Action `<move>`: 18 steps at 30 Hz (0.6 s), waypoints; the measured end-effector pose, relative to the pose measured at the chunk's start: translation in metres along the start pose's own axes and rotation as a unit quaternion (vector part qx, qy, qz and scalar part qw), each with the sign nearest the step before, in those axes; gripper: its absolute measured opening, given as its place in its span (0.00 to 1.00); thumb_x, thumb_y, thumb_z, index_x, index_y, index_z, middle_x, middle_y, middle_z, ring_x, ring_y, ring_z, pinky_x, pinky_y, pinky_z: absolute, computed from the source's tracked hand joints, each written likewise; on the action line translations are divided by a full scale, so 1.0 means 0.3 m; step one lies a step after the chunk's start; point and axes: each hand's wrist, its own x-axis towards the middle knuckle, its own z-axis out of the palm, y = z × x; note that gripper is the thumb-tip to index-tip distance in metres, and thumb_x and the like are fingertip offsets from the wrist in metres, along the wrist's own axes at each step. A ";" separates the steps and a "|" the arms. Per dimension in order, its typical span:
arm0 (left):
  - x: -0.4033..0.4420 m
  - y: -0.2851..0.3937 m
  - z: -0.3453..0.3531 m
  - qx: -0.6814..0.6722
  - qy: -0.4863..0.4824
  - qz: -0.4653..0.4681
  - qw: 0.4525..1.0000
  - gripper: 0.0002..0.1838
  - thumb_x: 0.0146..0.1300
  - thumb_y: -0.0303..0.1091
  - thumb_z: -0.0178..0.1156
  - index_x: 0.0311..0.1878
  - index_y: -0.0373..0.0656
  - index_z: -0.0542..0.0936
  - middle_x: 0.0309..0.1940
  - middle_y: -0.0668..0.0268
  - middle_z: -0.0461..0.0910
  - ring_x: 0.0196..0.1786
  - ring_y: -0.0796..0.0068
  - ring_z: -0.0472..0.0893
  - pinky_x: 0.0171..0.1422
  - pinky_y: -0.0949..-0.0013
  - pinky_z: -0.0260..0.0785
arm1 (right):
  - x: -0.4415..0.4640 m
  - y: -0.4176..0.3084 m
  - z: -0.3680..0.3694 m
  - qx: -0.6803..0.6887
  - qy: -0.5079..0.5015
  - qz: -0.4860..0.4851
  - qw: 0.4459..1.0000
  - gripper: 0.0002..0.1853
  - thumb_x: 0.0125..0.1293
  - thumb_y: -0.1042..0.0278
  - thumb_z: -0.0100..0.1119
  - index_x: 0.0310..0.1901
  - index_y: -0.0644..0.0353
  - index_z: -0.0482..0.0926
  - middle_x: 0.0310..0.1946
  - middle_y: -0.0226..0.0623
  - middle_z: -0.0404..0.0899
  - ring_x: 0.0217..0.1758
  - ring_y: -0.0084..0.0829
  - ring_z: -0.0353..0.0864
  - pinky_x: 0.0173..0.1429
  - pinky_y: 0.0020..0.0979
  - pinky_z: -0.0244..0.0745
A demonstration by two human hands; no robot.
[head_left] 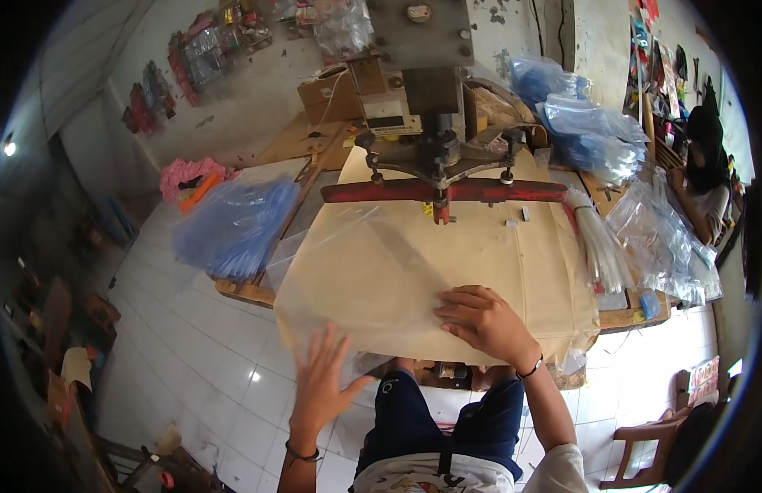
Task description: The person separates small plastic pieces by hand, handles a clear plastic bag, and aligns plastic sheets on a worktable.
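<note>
A clear plastic sheet lies at a slant over the brown paper that covers the worktable. My right hand is closed at the sheet's right edge, its fingers bent and together with the thumb beneath. Near the front left of the paper, my left hand is open with fingers spread, slightly blurred, and holds nothing that I can see. Beyond both hands, a red bar hangs crosswise from the press machine, above the far part of the paper.
Bluish plastic sheets are heaped on the left, beside a pink bundle. On the right lie a bundle of clear strips and loose clear bags. More plastic packs are piled behind. Another person is at far right.
</note>
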 end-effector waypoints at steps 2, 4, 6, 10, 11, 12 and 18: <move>-0.069 -0.026 -0.055 0.053 -0.022 -0.091 0.994 0.46 0.62 0.59 0.67 0.77 0.45 0.65 0.82 0.49 0.54 0.82 0.40 0.52 0.82 0.29 0.33 | -0.008 0.010 0.005 0.011 0.001 0.009 1.000 0.12 0.66 0.61 0.68 0.49 0.53 0.88 0.57 0.35 0.84 0.61 0.38 0.80 0.65 0.38 0.75; -0.158 -0.080 -0.077 0.099 -0.019 -0.179 0.979 0.48 0.61 0.61 0.67 0.79 0.47 0.64 0.82 0.48 0.51 0.83 0.40 0.49 0.82 0.30 0.28 | -0.010 0.014 0.007 0.013 0.006 0.009 1.000 0.12 0.65 0.61 0.68 0.49 0.53 0.88 0.56 0.34 0.84 0.60 0.38 0.80 0.64 0.38 0.75; -0.307 -0.207 -0.050 0.122 0.027 -0.244 0.962 0.46 0.62 0.60 0.65 0.80 0.50 0.63 0.83 0.47 0.50 0.84 0.42 0.46 0.82 0.31 0.25 | -0.008 0.014 0.006 0.010 0.011 0.003 1.000 0.12 0.65 0.61 0.68 0.48 0.53 0.88 0.56 0.33 0.85 0.59 0.37 0.81 0.64 0.37 0.75; -0.616 -0.483 0.010 0.190 -0.072 -0.477 0.855 0.42 0.71 0.64 0.53 0.80 0.48 0.63 0.83 0.45 0.46 0.85 0.43 0.44 0.83 0.31 0.26 | -0.006 0.007 0.003 -0.002 0.019 -0.003 1.000 0.11 0.66 0.61 0.68 0.47 0.53 0.88 0.56 0.32 0.85 0.59 0.36 0.81 0.64 0.37 0.75; -0.705 -0.550 0.048 0.157 -0.189 -0.547 0.800 0.46 0.74 0.70 0.40 0.83 0.48 0.53 0.83 0.39 0.38 0.85 0.38 0.33 0.80 0.26 0.21 | -0.009 0.009 0.001 -0.004 0.020 -0.002 1.000 0.11 0.66 0.61 0.68 0.47 0.53 0.88 0.56 0.32 0.85 0.59 0.36 0.81 0.64 0.37 0.76; -0.717 -0.572 0.058 0.144 -0.317 -0.607 0.715 0.48 0.73 0.72 0.37 0.85 0.49 0.45 0.83 0.39 0.32 0.85 0.38 0.30 0.79 0.24 0.19 | -0.011 0.014 -0.002 0.001 0.022 -0.004 1.000 0.11 0.66 0.61 0.68 0.47 0.53 0.88 0.56 0.32 0.85 0.59 0.35 0.81 0.64 0.37 0.75; -0.336 -0.274 -0.043 0.177 -0.070 -0.426 0.885 0.49 0.74 0.70 0.40 0.84 0.42 0.45 0.84 0.41 0.33 0.85 0.41 0.32 0.82 0.31 0.22 | -0.011 0.006 -0.004 0.011 0.037 0.007 0.999 0.11 0.68 0.61 0.65 0.47 0.53 0.87 0.56 0.31 0.85 0.60 0.35 0.80 0.67 0.36 0.74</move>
